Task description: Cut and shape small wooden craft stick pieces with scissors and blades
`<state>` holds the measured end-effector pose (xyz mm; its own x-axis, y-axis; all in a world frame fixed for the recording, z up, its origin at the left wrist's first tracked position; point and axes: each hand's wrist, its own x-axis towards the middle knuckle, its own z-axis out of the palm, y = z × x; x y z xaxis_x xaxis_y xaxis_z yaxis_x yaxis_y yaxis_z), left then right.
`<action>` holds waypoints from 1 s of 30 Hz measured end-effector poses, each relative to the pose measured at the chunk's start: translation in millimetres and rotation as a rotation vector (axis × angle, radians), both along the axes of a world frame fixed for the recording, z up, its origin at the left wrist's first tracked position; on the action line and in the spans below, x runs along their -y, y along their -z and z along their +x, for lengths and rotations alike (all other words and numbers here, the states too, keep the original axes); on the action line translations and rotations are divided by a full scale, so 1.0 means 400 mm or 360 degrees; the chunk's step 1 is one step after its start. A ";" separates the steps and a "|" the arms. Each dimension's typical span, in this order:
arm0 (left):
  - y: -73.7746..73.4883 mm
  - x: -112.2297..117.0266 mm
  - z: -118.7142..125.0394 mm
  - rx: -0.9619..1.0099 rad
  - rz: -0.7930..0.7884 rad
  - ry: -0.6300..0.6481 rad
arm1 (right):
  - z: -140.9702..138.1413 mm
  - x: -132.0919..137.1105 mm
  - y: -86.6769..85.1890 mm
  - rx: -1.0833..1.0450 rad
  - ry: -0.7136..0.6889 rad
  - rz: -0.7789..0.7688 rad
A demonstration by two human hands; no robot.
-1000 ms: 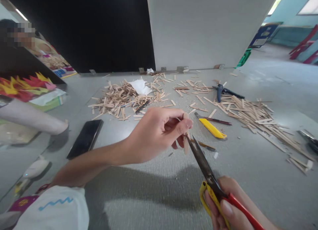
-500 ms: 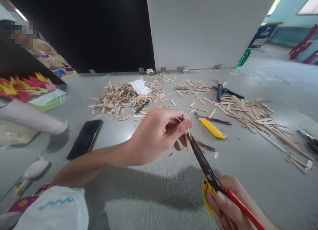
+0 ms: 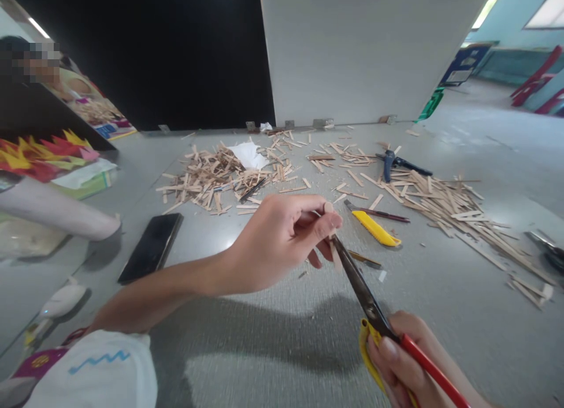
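Between thumb and fingers, my left hand (image 3: 286, 235) pinches a thin wooden stick (image 3: 337, 259), one rounded end poking up above the thumb. My right hand (image 3: 409, 355) grips scissors (image 3: 365, 290) with dark metal blades and handles of red and yellow. Their blade tips meet the stick just under my left thumb; whether they cut into it is hard to make out. Both hands are above the grey surface (image 3: 264, 361). Just beyond lies a yellow utility knife (image 3: 376, 228), with a narrow brownish blade-like piece (image 3: 365, 259) nearer the scissors.
A heap of short wood pieces (image 3: 207, 173) lies behind my left hand, longer strips (image 3: 445, 199) and dark blue pliers (image 3: 388, 164) at the right. A black phone (image 3: 151, 246) rests left. A black-and-white panel (image 3: 343, 56) stands behind. Another person (image 3: 81, 85) is at far left.
Almost nothing differs. The lower part of the stick has shifted slightly at the blade tips, while both hands keep their places and holds.
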<state>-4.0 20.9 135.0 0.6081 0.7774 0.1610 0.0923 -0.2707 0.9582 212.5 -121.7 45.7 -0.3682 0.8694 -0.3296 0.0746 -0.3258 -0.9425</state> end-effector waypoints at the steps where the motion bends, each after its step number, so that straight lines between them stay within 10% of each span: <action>1: 0.001 -0.001 0.000 -0.0001 -0.0003 0.0005 | 0.001 0.000 0.005 0.0001 0.0002 0.0008; 30: -0.002 -0.008 0.001 -0.0104 0.0211 0.0031 | 0.001 0.020 -0.008 0.0050 0.0269 -0.0125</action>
<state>-3.7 24.0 135.8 0.6354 0.7399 0.2209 0.1468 -0.3967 0.9062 213.0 -129.8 49.0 -0.2076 0.8891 -0.4079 0.0415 -0.4086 -0.9118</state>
